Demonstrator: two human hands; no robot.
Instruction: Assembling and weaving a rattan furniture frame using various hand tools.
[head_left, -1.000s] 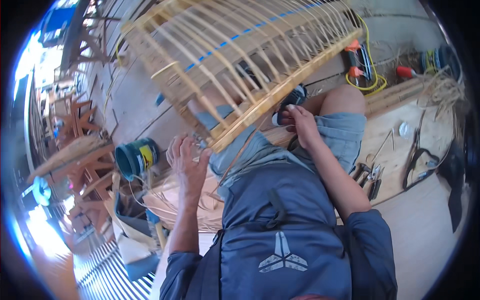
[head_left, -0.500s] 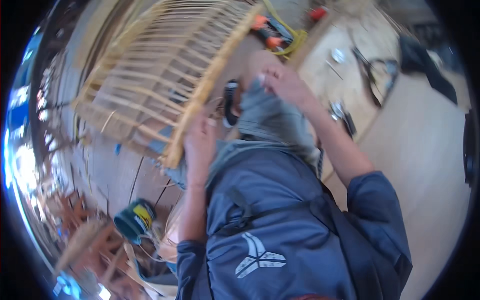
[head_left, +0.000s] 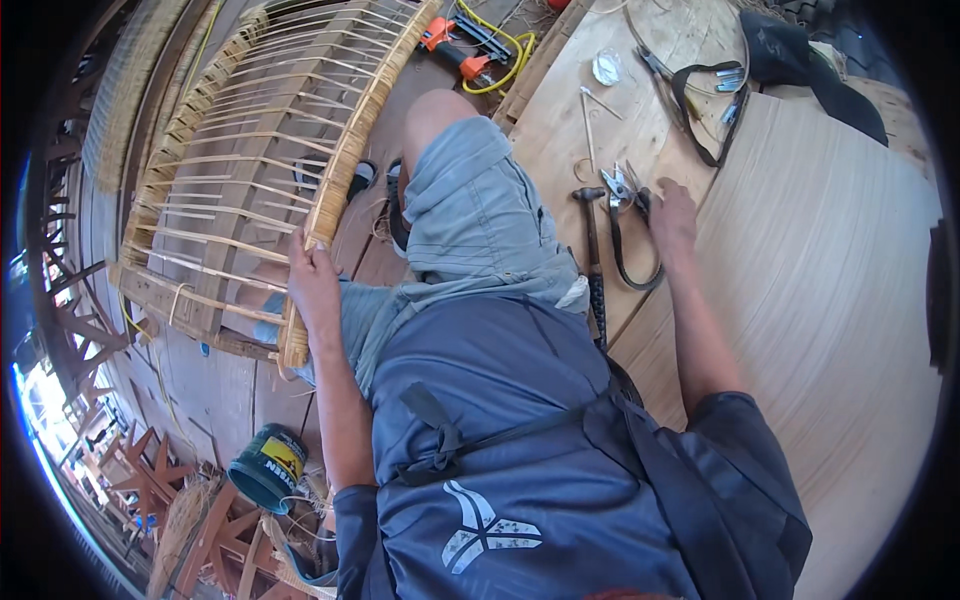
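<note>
My left hand grips the near corner of a rattan frame, its thumb on top of the wrapped rail. Thin strips run across the frame in a row, and it leans over my left leg. On the board to my right, my right hand is at a pair of pliers, fingers curled at one dark handle. The pliers lie with open jaws. Just left of them lies a hammer with a dark handle. A dark curved strap loops below the pliers.
A plywood board holds a crumpled white piece, thin sticks and a black strap. An orange-and-black staple gun with a yellow hose lies beyond my knee. A green bucket stands at lower left.
My right hand has moved from above my knee, right and down to the pliers. My left hand stays on the rattan frame. The view has swung, shifting the scene leftward.
</note>
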